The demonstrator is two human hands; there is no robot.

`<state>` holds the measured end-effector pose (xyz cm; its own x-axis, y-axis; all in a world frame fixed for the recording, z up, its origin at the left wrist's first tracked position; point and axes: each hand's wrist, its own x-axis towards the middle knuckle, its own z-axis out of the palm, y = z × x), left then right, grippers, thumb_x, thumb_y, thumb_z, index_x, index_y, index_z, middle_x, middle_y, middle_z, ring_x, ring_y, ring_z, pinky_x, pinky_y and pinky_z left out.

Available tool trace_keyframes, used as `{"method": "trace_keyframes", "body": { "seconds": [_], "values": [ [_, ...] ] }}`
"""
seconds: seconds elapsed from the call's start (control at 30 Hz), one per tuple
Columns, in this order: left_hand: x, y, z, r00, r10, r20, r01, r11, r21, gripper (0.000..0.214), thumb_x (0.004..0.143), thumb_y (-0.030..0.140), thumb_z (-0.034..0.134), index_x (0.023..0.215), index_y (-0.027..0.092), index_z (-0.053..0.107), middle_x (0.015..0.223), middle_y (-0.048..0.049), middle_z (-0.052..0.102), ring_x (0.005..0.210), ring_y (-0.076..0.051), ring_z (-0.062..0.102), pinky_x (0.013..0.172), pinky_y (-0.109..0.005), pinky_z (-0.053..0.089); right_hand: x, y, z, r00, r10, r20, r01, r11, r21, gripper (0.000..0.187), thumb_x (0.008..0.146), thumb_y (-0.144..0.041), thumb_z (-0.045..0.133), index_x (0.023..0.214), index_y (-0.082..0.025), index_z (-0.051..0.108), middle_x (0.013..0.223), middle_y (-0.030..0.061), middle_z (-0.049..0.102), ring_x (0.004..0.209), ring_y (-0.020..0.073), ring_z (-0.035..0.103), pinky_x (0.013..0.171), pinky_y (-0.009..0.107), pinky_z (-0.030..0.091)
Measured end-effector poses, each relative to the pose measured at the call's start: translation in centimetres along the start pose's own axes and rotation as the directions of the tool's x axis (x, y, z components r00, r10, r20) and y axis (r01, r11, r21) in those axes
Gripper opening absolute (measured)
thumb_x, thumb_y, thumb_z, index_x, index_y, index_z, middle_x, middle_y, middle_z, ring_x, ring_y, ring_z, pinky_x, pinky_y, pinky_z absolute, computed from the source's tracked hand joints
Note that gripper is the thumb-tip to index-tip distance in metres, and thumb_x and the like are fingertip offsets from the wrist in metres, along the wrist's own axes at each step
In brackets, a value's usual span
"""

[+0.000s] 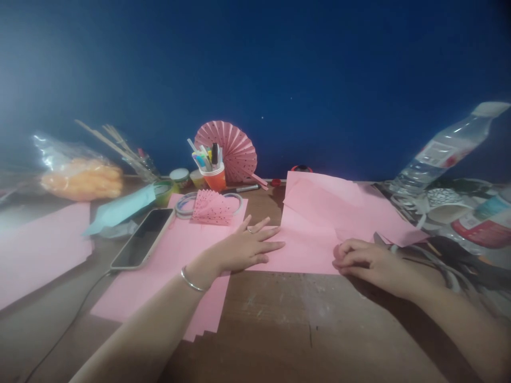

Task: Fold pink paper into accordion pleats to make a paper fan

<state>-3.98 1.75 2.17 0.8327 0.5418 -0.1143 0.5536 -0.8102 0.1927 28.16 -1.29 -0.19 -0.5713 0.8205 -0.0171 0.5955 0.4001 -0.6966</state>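
I watch from afar a brown wooden table [271, 319]. On it stands an orange pen cup [215, 181]; just to the right of this cup lies a marker [248, 188]. Farther right of the cup spreads a large pink paper [311, 213]. In front of the cup are pink sheets [187, 239]. Well left of the cup rests a clear bag [82, 178] with orange contents.

Wall [359, 69], deep blue, beyond left hand [243, 247] and right hand [369, 263], two pale specks [262, 117], hazy light [24, 58] far to the left hand's left, tabletop [275, 340], brown wood-look, beneath both, whitish scuffs [250, 301] on the near side between them, shadow [391, 306] by the right hand
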Motion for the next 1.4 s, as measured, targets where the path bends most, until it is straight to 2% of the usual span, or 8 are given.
{"method": "trace_keyframes", "body": {
  "seconds": [0.1, 0.17, 0.27, 0.43, 0.63, 0.93, 1.27, 1.4],
  "values": [
    [0.1, 0.9, -0.2, 0.999, 0.052, 0.003, -0.052, 0.998, 0.018, 0.052, 0.088, 0.018, 0.036, 0.134, 0.035, 0.02, 0.144, 0.0057, 0.017, 0.133, -0.02, 0.001, 0.106, -0.047, 0.004, 0.0, -0.1, -0.1, 1.0, 0.001, 0.002, 0.0, 1.0, -0.008, 0.02, 0.078, -0.04, 0.055, 0.073, -0.025, 0.068, 0.088, 0.0019, 0.059, 0.087, 0.0176, 0.055, 0.082, 0.031, 0.041],
    [0.2, 1.6, -0.3, 0.994, 0.106, 0.039, -0.106, 0.994, -0.003, 0.061, 0.082, 0.004, 0.036, 0.134, 0.033, 0.022, 0.144, 0.0055, 0.017, 0.133, -0.018, 0.004, 0.107, -0.042, 0.011, 0.1, -0.2, -0.1, 1.0, -0.005, 0.003, 0.005, 1.0, -0.002, 0.02, 0.078, -0.039, 0.055, 0.073, -0.024, 0.067, 0.087, 0.002, 0.059, 0.087, 0.0175, 0.055, 0.082, 0.031, 0.041],
    [0.4, 2.5, -0.3, 0.983, 0.173, 0.066, -0.169, 0.984, -0.053, 0.071, 0.073, -0.004, 0.036, 0.133, 0.031, 0.026, 0.143, 0.006, 0.022, 0.132, -0.015, 0.011, 0.107, -0.035, 0.017, 0.1, -0.3, -0.2, 1.0, -0.009, 0.004, 0.009, 1.0, 0.016, 0.021, 0.078, -0.039, 0.055, 0.072, -0.023, 0.067, 0.086, 0.0025, 0.059, 0.085, 0.0174, 0.055, 0.081, 0.031, 0.041],
    [0.9, 3.5, -0.2, 0.986, 0.168, -0.011, -0.169, 0.984, -0.054, 0.052, 0.081, 0.005, 0.036, 0.127, 0.029, 0.038, 0.136, 0.0066, 0.037, 0.129, -0.014, 0.023, 0.106, -0.031, 0.022, 0.1, -0.4, -0.3, 0.999, -0.028, -0.019, 0.029, 1.0, 0.002, 0.017, 0.078, -0.036, 0.056, 0.074, -0.024, 0.068, 0.086, 0.0021, 0.059, 0.087, 0.017, 0.055, 0.081, 0.03, 0.041],
    [1.6, 4.4, 0.1, 0.988, 0.12, -0.101, -0.12, 0.993, 0.003, 0.028, 0.086, 0.025, 0.042, 0.112, 0.027, 0.052, 0.123, 0.005, 0.052, 0.122, -0.019, 0.036, 0.1, -0.034, 0.029, 0.1, -0.3, -0.3, 0.998, -0.064, -0.013, 0.064, 0.998, 0.007, 0.016, 0.078, -0.035, 0.056, 0.077, -0.025, 0.068, 0.086, 0.0016, 0.06, 0.087, 0.0165, 0.054, 0.081, 0.03, 0.041],
    [1.6, 4.3, 0.2, 0.986, 0.127, -0.111, -0.125, 0.992, 0.031, 0.032, 0.087, 0.019, 0.036, 0.112, 0.029, 0.053, 0.121, 0.0071, 0.054, 0.122, -0.019, 0.036, 0.098, -0.034, 0.032, 0.2, -0.3, -0.6, 0.998, -0.068, 0.008, 0.068, 0.997, 0.043, 0.019, 0.079, -0.037, 0.054, 0.079, -0.025, 0.069, 0.085, 0.0021, 0.061, 0.086, 0.0164, 0.055, 0.08, 0.031, 0.043],
    [1.7, 4.0, 0.4, 0.986, 0.118, -0.121, -0.119, 0.993, 0.0, 0.033, 0.087, 0.019, 0.035, 0.112, 0.03, 0.054, 0.119, 0.0089, 0.055, 0.121, -0.018, 0.038, 0.098, -0.033, 0.033, 0.1, 0.2, -0.8, 0.995, -0.086, -0.041, 0.089, 0.994, 0.06, 0.018, 0.079, -0.034, 0.055, 0.08, -0.025, 0.07, 0.085, 0.002, 0.064, 0.086, 0.0156, 0.057, 0.082, 0.031, 0.043],
    [1.7, 4.0, 0.3, 0.986, 0.126, -0.111, -0.126, 0.992, 0.002, 0.033, 0.086, 0.017, 0.037, 0.113, 0.03, 0.053, 0.12, 0.0095, 0.055, 0.121, -0.018, 0.037, 0.098, -0.034, 0.033, 0.1, -0.2, -0.8, 0.995, -0.089, -0.041, 0.091, 0.995, 0.049, 0.018, 0.075, -0.037, 0.06, 0.082, -0.024, 0.069, 0.085, 0.0028, 0.064, 0.088, 0.0174, 0.056, 0.082, 0.033, 0.043]
  ]
}}
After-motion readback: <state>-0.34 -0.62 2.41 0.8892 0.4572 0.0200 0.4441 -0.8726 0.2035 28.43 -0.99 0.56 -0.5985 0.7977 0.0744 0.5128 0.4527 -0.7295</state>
